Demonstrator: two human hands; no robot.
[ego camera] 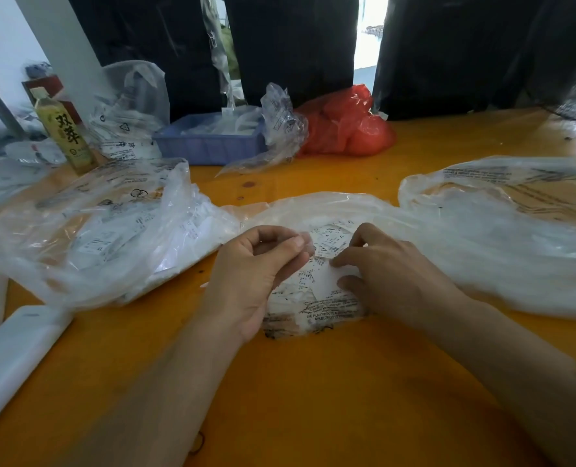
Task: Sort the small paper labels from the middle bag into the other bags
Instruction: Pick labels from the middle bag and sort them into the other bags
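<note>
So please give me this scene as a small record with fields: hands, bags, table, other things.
left hand: pinches the middle bag's plastic
right hand: fingers on paper labels
middle bag: open, labels inside
left bag: clear plastic, holds labels
right bag: clear plastic
table: orange
behind: blue tray, red bag, tea bottle

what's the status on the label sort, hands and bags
Left hand pinching a label, right hand fingers curled on the labels in the middle bag. Left bag and right bag lie open alongside. Nothing blocking.
</note>
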